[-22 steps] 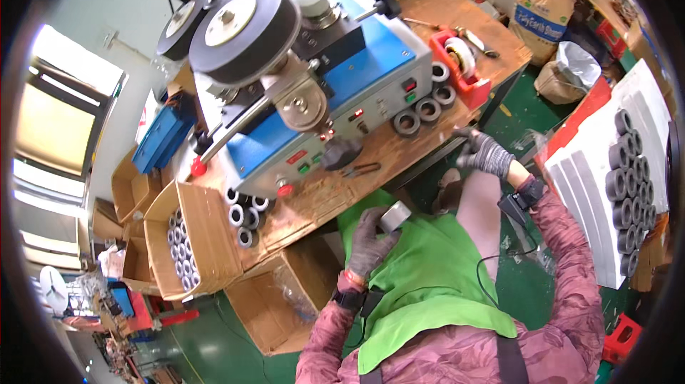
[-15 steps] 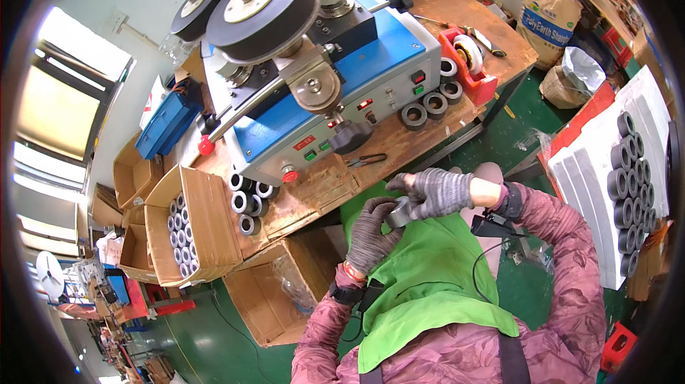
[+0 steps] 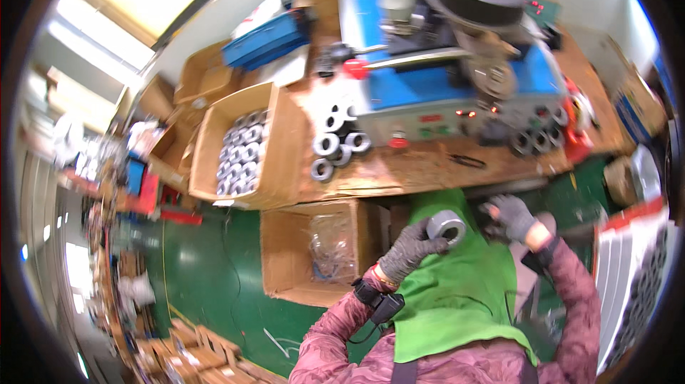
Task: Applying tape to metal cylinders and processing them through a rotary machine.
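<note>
My left hand (image 3: 407, 254), in a grey knit glove, is closed on a thick grey ring (image 3: 436, 222) above the green apron (image 3: 457, 291). The ring's open end faces up and to the right, and its hole shows dark. Apart from the ring, to its right, is my right hand (image 3: 511, 219), also gloved; its fingers are spread and nothing shows in them. Several similar rings (image 3: 327, 144) stand in a small group on the wooden bench (image 3: 399, 173), left of a blue and grey machine (image 3: 435, 91) with black wheels.
A cardboard box (image 3: 282, 163) full of rings sits at the bench's left end. Below it, another open box (image 3: 285, 277) contains clear plastic. Pliers (image 3: 467, 161) lie by the bench's front edge. More rings (image 3: 642, 288) are stacked on a white surface at the right.
The view has swung left. My right hand has let go of the ring and moved away from it. The ring stays in my left hand, now held up more plainly.
</note>
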The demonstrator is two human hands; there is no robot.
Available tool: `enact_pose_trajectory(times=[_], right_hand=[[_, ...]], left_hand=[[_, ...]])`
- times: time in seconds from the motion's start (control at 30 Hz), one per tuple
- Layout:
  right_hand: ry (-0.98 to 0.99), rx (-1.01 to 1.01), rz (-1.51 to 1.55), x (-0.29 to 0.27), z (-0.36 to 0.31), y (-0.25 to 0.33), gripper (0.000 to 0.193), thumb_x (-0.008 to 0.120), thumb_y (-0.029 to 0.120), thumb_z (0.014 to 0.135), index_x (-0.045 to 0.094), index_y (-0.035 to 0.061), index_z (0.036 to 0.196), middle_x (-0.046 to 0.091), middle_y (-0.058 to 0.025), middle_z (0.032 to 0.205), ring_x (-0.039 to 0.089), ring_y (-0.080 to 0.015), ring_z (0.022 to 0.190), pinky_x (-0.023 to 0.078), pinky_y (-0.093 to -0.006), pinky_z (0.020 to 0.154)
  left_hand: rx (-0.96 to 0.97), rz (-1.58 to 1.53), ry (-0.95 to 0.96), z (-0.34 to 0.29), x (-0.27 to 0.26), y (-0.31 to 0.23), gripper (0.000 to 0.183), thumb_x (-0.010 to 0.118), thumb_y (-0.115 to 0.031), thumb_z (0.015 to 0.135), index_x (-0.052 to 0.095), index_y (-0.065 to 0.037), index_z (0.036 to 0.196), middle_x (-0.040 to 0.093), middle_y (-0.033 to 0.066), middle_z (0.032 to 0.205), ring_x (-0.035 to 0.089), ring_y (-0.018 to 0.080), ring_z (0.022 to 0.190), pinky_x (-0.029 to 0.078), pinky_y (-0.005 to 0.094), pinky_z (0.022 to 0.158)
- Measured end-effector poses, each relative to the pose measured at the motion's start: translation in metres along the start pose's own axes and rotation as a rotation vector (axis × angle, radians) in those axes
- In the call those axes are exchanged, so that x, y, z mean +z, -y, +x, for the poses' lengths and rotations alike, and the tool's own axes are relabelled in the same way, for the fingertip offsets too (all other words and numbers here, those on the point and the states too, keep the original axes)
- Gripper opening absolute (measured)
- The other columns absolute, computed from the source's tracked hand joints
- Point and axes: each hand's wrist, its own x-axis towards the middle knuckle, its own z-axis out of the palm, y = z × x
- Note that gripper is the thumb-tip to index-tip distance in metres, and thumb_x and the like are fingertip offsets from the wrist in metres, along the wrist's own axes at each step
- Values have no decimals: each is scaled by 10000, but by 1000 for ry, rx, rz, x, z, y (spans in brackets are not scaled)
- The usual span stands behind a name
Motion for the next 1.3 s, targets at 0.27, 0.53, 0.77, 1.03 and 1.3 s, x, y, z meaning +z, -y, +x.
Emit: enact_pose_trajectory(times=[0.27,0.53,0.77,1.03,1.3], right_hand=[[135,396,106,32,-51,-44,478,705,318,646,557,126,1058,570,-160,1041,532,-341,978,444,-417,832],[-83,664,247,50,-109,-114,405,716,195,602,581,48,954,584,-127,830,572,-290,724,475,-359,672],[110,857,135,53,-191,-157,309,620,257,789,594,47,1014,613,-178,983,560,-358,918,444,-386,789],[191,1006,130,32,-195,-166,295,616,248,791,600,62,1019,612,-165,1000,564,-336,926,448,-372,790],[228,1053,116,22,-184,-172,282,612,240,794,606,77,1024,610,-151,1017,568,-314,934,451,-358,791]], left_hand=[[167,47,-283,-82,-73,-129,482,667,-217,758,493,-5,1153,563,55,1078,549,147,964,488,283,768],[470,-178,-602,-144,-255,-235,331,604,-183,821,542,-9,1095,596,116,1028,598,218,907,527,355,774],[315,784,-508,-117,-360,-246,311,666,19,700,612,-55,997,630,41,929,620,202,865,542,323,709],[61,598,-548,-85,-346,-271,305,665,-169,742,602,24,971,625,120,852,625,197,654,536,290,548],[-152,842,-425,-40,-351,-265,296,716,-180,658,657,-2,888,639,109,757,625,194,631,513,298,525]])
